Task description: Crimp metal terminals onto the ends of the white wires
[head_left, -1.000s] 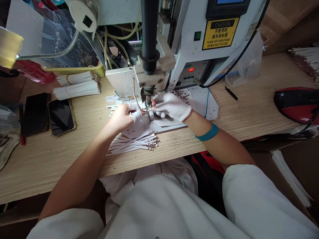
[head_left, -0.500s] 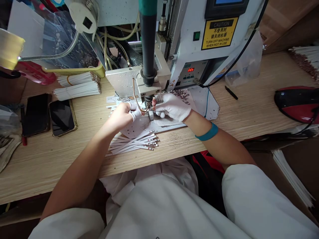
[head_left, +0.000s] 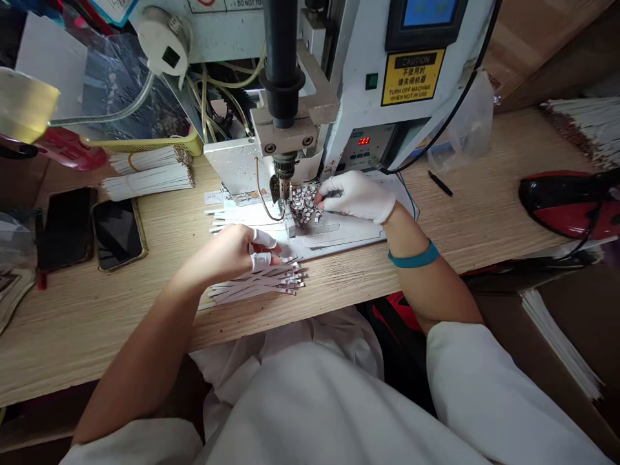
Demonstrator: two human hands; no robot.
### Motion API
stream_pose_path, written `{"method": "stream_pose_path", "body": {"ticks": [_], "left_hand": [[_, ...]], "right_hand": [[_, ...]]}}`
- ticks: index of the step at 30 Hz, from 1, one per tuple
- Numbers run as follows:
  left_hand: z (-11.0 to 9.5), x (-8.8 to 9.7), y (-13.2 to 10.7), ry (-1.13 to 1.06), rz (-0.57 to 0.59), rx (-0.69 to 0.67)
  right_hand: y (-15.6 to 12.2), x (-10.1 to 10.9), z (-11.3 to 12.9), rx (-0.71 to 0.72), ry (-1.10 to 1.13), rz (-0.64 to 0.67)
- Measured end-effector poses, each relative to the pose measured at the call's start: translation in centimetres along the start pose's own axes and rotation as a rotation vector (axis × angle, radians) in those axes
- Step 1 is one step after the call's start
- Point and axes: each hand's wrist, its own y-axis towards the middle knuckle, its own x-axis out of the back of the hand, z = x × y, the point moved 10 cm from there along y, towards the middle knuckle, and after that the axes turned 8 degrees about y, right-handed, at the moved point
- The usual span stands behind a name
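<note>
My left hand [head_left: 236,250], with white finger cots on two fingertips, is closed in a pinch on a white strip at the top of the fan of white strips [head_left: 261,282] lying near the table's front edge. My right hand [head_left: 357,196], in a white glove, rests with fingers curled on a heap of small metal pieces [head_left: 304,200] beside the press head [head_left: 282,175] of the white machine [head_left: 349,77]. The head is raised above the grey work plate [head_left: 334,236].
Two phones [head_left: 92,234] lie at the left. Bundles of white strips [head_left: 145,171] sit behind them by a yellow basket. A red and black object [head_left: 566,200] is at the right, with more strip bundles [head_left: 586,123] at the far right and a black pen [head_left: 440,183].
My left hand pulled back from the press head to the strip pile. My right hand moved up and right onto the heap of metal pieces. The press head rose.
</note>
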Motion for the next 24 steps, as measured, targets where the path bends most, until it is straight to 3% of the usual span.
{"method": "stream_pose_path", "body": {"ticks": [2, 6, 10, 13, 18, 24], "left_hand": [[-0.1, 0.1, 0.2, 0.138, -0.067, -0.005], [0.2, 1.3, 1.1, 0.369, -0.368, -0.028], [0.7, 0.5, 2.3, 0.415, -0.368, -0.084], [0.7, 0.9, 2.1, 0.372, -0.357, -0.092], [1.0, 1.9, 1.2, 0.148, -0.288, -0.018], [1.4, 2.0, 1.2, -0.047, -0.264, 0.007]], "right_hand": [[0.0, -0.6, 0.1, 0.038, -0.079, 0.046], [0.0, -3.1, 0.7, 0.132, -0.142, 0.137], [-0.1, -4.7, 1.2, 0.191, -0.377, 0.162], [-0.2, -4.4, 1.2, 0.149, -0.470, 0.112], [-0.6, -2.7, 3.2, 0.234, -0.179, -0.011], [0.3, -3.0, -0.3, -0.083, 0.518, -0.124]]}}
